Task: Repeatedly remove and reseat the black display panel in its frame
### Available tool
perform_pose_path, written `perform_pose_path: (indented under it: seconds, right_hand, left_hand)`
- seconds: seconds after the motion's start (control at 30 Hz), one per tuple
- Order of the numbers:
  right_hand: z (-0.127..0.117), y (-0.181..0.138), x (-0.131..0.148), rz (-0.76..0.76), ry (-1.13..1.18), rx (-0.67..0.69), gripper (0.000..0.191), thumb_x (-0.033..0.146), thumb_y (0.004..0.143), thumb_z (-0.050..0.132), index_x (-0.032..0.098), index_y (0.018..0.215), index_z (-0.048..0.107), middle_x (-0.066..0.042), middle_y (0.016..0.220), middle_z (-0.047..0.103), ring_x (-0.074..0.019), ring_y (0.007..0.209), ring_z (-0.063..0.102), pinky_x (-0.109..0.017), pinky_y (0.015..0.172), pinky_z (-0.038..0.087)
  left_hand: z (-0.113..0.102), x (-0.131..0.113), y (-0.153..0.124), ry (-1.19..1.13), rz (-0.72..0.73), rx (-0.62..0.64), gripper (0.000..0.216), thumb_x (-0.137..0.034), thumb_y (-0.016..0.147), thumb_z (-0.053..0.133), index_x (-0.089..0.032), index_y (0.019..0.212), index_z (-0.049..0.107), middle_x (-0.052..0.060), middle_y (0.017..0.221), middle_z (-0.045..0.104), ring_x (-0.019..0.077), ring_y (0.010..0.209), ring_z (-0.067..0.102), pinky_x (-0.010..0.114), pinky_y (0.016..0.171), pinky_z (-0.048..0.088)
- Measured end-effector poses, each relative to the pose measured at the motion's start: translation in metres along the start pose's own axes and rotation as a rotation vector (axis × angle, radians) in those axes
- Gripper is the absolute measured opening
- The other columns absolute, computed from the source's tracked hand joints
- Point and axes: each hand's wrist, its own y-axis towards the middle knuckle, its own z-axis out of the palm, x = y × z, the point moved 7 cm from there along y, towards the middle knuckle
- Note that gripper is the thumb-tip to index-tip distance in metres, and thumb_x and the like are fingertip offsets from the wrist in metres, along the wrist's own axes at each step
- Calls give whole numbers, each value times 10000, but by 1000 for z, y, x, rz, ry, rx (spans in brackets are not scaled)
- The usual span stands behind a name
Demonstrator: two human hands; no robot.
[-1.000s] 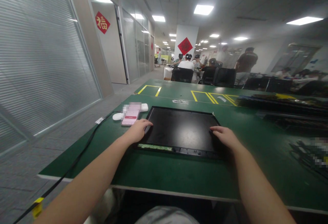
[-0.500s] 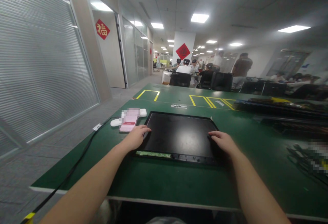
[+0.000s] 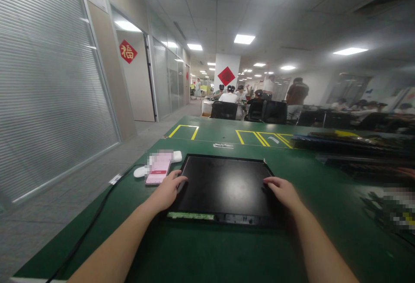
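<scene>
A flat black display panel (image 3: 225,183) lies on the green table (image 3: 210,248), with a green circuit strip (image 3: 191,216) along its near edge. My left hand (image 3: 168,192) rests on the panel's left edge, fingers curled over the rim. On the right edge lies my right hand (image 3: 284,192), fingers closed around the side of the frame. Both hands grip the panel, which sits flat on the table.
A pink phone (image 3: 158,168) and a white device (image 3: 140,172) with a black cable (image 3: 94,218) lie left of the panel. Dark parts are stacked at the right (image 3: 356,144). Yellow tape outlines (image 3: 259,137) mark the far table. Several people sit and stand at desks behind.
The view has tilted upward, so table and panel sit lower in frame. Both hands keep the same hold on the panel's side edges.
</scene>
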Motion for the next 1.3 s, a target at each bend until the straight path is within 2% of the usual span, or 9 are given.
perform_pose_path:
  seconds: [0.13,0.37,0.53,1.03,1.2,1.3]
  right_hand:
    - [-13,1,-10,80,9,-128,319,299,780,498,236,928,773,-32,1028,763,-227,1000,682,-324,902,480]
    - [-26,0,-31,265,-108,-224,335,275,758,512,227,973,764,-64,971,741,-234,908,666,-312,766,470]
    - [-21,4,-44,305,-113,-178,352,271,756,540,184,1024,751,-101,1018,730,-235,920,666,-301,752,472]
    - [-10,10,-46,251,-103,-88,302,247,765,544,198,975,755,-69,968,747,-218,892,676,-283,737,469]
    - [-6,14,-50,198,-161,-123,305,260,751,550,216,955,772,-81,1000,743,-222,911,680,-282,743,481]
    - [-6,15,-49,199,-171,-127,303,261,749,557,216,951,778,-82,998,744,-222,914,682,-279,744,485]
  left_hand:
    - [2,5,0,8,-71,11,540,-43,849,366,-115,1296,659,223,1481,475,334,1396,443,508,1141,363]
    - [6,7,0,51,-115,73,541,-49,874,360,-113,1335,634,216,1491,499,332,1409,438,492,1148,350]
    - [5,7,1,73,-104,61,563,-29,835,394,-125,1334,636,185,1473,535,313,1403,452,469,1155,346]
    - [8,7,3,102,-93,67,573,-12,830,408,-132,1348,622,181,1444,563,288,1350,510,430,1135,366]
    - [5,7,4,116,-94,77,570,-24,828,398,-134,1334,635,177,1450,561,288,1362,503,427,1141,362]
    - [2,7,4,56,-97,66,551,-41,820,401,-139,1296,661,155,1406,608,281,1376,491,417,1143,361]
